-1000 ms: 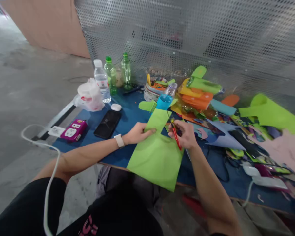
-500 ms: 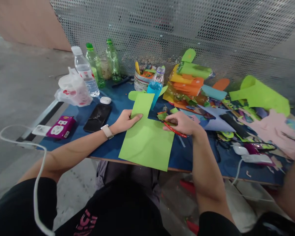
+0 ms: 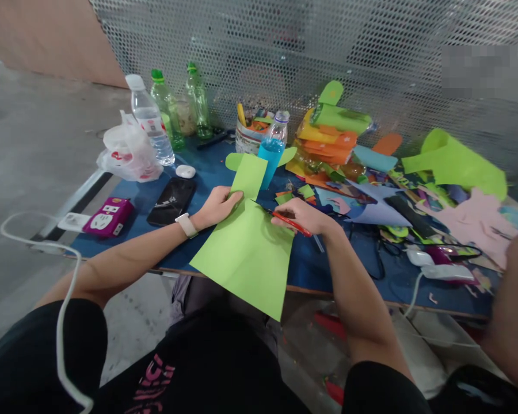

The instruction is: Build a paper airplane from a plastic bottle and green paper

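A sheet of light green paper (image 3: 246,253) hangs over the table's front edge, its narrower upper part reaching toward a bottle of blue liquid (image 3: 271,154). My left hand (image 3: 219,207), with a pale band at the wrist, pinches the sheet's left side, thumb on top. In my right hand (image 3: 301,216) is a pair of red-handled scissors (image 3: 291,223). Their dark blades lie at the inner corner below the narrow part of the paper. Some of my right fingers are hidden behind the handles. Small green and orange paper scraps (image 3: 285,197) lie just beyond.
On the left are a black phone (image 3: 171,201), an earbud case (image 3: 185,171), a purple power adapter (image 3: 109,217), a plastic bag (image 3: 129,154) and several bottles. Coloured paper pieces (image 3: 375,204) crowd the right side. Another person's arm (image 3: 515,310) is at the far right.
The scissors and my right hand have moved left, bringing the blades onto the paper's inner corner. The sheet has turned slightly, its lower end shifting left and toward me.
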A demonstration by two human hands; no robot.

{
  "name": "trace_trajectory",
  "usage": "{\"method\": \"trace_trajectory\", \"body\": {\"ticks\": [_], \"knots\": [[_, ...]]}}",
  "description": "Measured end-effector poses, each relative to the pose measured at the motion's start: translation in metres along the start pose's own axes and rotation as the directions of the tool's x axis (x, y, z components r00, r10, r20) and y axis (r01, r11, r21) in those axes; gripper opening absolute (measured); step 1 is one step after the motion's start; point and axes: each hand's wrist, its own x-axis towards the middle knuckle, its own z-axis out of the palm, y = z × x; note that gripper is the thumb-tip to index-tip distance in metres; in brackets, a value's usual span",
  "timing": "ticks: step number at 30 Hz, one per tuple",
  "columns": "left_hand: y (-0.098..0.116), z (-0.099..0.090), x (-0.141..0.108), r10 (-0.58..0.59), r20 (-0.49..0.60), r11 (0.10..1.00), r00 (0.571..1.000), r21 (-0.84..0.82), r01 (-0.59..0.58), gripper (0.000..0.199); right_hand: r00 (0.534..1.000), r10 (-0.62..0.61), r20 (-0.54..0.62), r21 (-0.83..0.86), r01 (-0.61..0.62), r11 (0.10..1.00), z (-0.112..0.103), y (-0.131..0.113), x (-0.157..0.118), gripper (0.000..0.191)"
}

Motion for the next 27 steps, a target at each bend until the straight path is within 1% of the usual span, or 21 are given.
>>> {"method": "trace_trajectory", "body": {"ticks": [2, 3, 5, 7, 9, 11, 14, 18, 20, 23, 27], "knots": [[0.000, -0.002, -0.001, -0.010, 0.013, 1.000, 1.000, -0.023, 0.011, 0.052, 1.000, 0.010, 0.017, 0.015, -0.010, 1.000, 0.001, 0.001, 0.000, 0.087], [0.001, -0.004, -0.002, -0.020, 0.039, 0.999, 0.999, -0.037, 0.022, 0.052, 1.000, 0.010, 0.021, 0.011, -0.010, 1.000, 0.002, 0.002, 0.001, 0.087], [0.001, -0.007, -0.003, -0.047, 0.135, 0.996, 0.990, -0.067, 0.057, 0.055, 0.999, 0.013, 0.031, -0.001, -0.013, 1.000, 0.003, 0.005, 0.001, 0.088], [0.002, -0.010, -0.005, -0.073, 0.224, 0.992, 0.972, -0.084, 0.094, 0.057, 0.998, 0.019, 0.053, 0.009, -0.020, 1.000, 0.006, 0.009, 0.002, 0.088], [0.001, -0.011, -0.006, -0.076, 0.265, 0.991, 0.961, -0.084, 0.101, 0.059, 0.998, 0.021, 0.062, 0.024, -0.022, 0.999, 0.009, 0.011, 0.002, 0.089], [0.001, -0.010, -0.006, -0.062, 0.241, 0.993, 0.969, -0.083, 0.084, 0.059, 0.999, 0.020, 0.045, 0.030, -0.021, 0.999, 0.011, 0.011, 0.001, 0.091], [0.001, -0.007, -0.008, -0.040, 0.160, 0.993, 0.986, -0.105, 0.057, 0.062, 0.999, 0.045, 0.029, 0.059, -0.047, 0.997, 0.013, 0.009, -0.002, 0.091], [-0.001, -0.003, -0.010, -0.025, 0.129, 0.990, 0.991, -0.136, 0.043, 0.076, 0.998, 0.060, -0.016, 0.051, -0.059, 0.997, 0.013, 0.006, -0.005, 0.091], [-0.002, -0.002, -0.010, -0.012, 0.096, 0.994, 0.995, -0.109, 0.022, 0.081, 0.998, 0.057, -0.020, 0.041, -0.056, 0.998, 0.014, 0.006, -0.006, 0.092], [-0.001, -0.001, -0.010, 0.030, 0.034, 0.999, 0.999, -0.039, -0.029, 0.081, 0.998, 0.055, 0.008, 0.063, -0.056, 0.996, 0.017, 0.007, -0.004, 0.093], [0.003, -0.001, -0.010, 0.097, 0.003, 0.995, 0.995, 0.034, -0.097, 0.071, 0.999, 0.046, 0.009, 0.082, -0.047, 0.996, 0.021, 0.007, -0.001, 0.096]]}}
